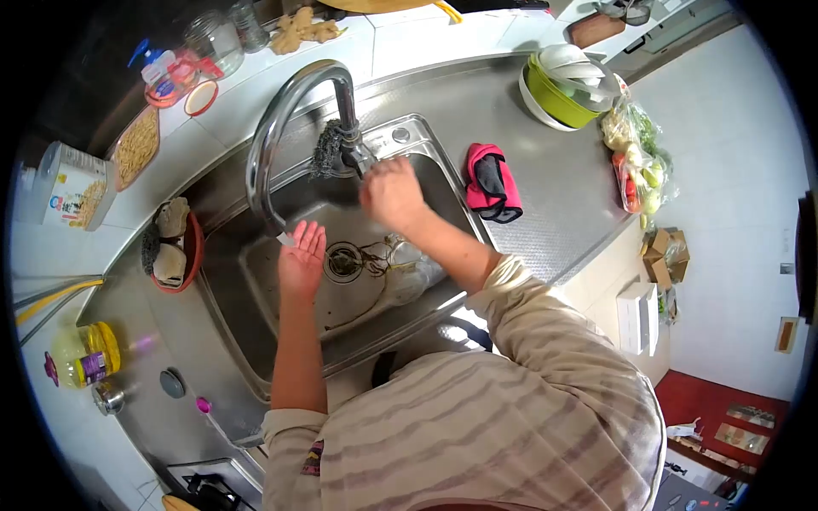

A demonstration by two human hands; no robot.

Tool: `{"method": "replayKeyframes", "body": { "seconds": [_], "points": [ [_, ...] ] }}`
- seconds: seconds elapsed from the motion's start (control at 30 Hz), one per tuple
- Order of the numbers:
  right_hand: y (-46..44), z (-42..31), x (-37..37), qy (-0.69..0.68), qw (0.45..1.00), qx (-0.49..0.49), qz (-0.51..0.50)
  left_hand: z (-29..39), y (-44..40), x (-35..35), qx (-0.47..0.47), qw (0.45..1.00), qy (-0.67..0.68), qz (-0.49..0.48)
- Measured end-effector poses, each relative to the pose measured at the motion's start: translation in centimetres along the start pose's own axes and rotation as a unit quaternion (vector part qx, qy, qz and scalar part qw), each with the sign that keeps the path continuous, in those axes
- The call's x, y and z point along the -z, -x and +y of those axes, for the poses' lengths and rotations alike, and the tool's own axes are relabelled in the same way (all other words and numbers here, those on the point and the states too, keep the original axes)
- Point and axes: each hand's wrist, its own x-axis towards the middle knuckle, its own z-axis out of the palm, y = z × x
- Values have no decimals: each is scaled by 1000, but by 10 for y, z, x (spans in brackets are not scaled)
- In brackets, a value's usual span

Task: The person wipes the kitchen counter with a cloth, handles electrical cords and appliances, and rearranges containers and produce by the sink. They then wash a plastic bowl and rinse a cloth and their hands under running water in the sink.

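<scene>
My left hand (302, 260) is under the spout of the chrome faucet (274, 119), palm up with the fingers stretched out. A small pale patch, perhaps water, shows between the spout and its fingertips. At the faucet's handle (362, 157), on the right side of its base, my right hand (392, 194) has its fingers curled. Both hands are above the steel sink (247, 341). Inside the sink, a clear plastic bag (413, 279) and dark stringy scraps (372, 258) lie beside the drain (343, 262).
A pink and grey cloth (492, 183) lies right of the sink. Green and white bowls (558, 94) and bagged vegetables (635, 162) are farther right. A red bowl (194, 255) stands left, with an oil bottle (85, 353) below it. A steel scourer (327, 152) hangs at the faucet.
</scene>
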Motion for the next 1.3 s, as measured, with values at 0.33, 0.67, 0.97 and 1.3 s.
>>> {"method": "replayKeyframes", "body": {
  "seconds": [0.33,0.67,0.97,1.3],
  "points": [
    [-7,-106,-80,-783,553,-242,-149,-22,5,-5,19,976,52,-212],
    [0,-97,-162,-330,914,175,158,-17,-45,14,-85,996,6,38],
    [-20,-107,-135,-754,575,-292,-129,-40,-10,-7,-142,981,-135,8],
    [-3,-140,-86,-895,333,-201,-217,-34,4,2,-69,991,49,-100]
  ]
}}
